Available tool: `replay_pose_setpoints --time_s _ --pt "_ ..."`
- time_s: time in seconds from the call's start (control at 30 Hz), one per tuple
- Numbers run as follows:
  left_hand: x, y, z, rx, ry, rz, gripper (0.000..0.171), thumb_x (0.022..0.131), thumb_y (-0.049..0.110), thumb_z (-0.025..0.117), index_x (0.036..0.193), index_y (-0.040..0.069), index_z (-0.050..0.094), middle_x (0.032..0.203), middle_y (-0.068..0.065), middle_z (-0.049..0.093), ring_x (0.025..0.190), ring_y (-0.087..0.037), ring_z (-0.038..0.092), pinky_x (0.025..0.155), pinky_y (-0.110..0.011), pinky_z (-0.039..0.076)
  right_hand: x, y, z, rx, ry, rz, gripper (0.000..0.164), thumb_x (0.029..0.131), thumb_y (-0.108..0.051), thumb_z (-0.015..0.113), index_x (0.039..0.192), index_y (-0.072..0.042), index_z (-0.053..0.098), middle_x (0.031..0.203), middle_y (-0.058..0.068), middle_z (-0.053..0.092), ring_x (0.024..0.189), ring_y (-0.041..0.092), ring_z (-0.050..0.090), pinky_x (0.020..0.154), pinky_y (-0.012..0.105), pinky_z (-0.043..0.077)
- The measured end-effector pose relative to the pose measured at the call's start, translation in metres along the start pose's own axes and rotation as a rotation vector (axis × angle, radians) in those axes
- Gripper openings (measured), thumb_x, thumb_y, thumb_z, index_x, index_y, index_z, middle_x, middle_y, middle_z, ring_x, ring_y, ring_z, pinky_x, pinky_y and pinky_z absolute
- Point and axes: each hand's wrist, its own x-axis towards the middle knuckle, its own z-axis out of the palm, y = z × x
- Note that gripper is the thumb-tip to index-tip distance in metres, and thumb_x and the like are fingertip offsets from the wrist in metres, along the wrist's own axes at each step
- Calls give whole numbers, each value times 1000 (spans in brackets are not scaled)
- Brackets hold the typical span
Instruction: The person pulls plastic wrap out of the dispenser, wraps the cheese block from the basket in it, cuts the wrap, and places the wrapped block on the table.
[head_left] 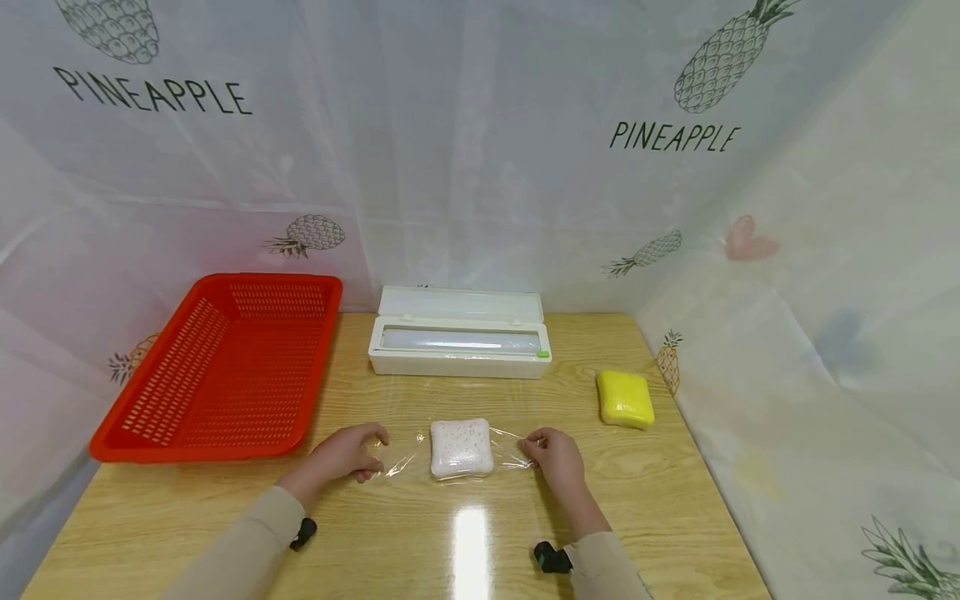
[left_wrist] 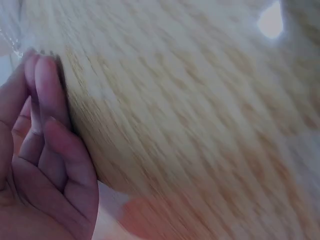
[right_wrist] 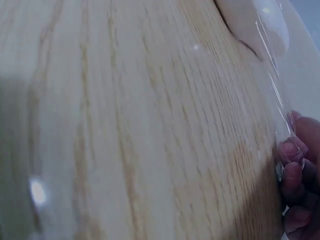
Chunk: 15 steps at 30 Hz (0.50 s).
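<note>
A white speckled square block (head_left: 461,448) with rounded corners lies on the wooden table, with clear plastic wrap (head_left: 512,450) stretched out to both sides of it. To its left, my left hand (head_left: 348,454) pinches one end of the wrap; thumb and fingertip meet in the left wrist view. Over on the right, my right hand (head_left: 557,458) holds the other end between thumb and fingers. Film bunches at the right fingertips (right_wrist: 290,150) in the right wrist view, where the white block (right_wrist: 260,22) shows at the top.
Behind the block stands a white wrap dispenser (head_left: 459,364), lid raised, a roll inside. A red plastic basket (head_left: 300,417) sits on the left. At the right lies a yellow square block (head_left: 626,400) with a shiny surface. A pineapple-print curtain (head_left: 480,167) hangs behind the table.
</note>
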Motion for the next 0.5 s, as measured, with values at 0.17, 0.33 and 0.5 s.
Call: replay_pose_setpoints --time_s 0.17,0.33,0.5 --pt "-6 -3 -5 -5 39 -26 38 79 6 80 111 5 60 56 -3 57 46 -17 56 48 -29 49 -5 -1 -3 -80 -13 -13 28 86 -35 75 94 -9 71 68 -5 59 59 12 53 54 31 44" --pt "-12 3 -8 19 126 -11 36 79 9 81 109 4 62 59 0 52 50 -12 47 50 -25 40 -10 -1 -6 -135 -4 -85 33 81 -32 80 100 -7 72 75 -3 55 65 13 49 58 31 44" --pt "-11 21 -1 -56 117 89 38 80 6 80 111 -2 60 72 1 56 60 -11 50 54 -25 43 -12 -3 -6 -98 91 -244 29 75 -21 86 95 -6 72 80 -1 50 71 14 48 63 30 45"
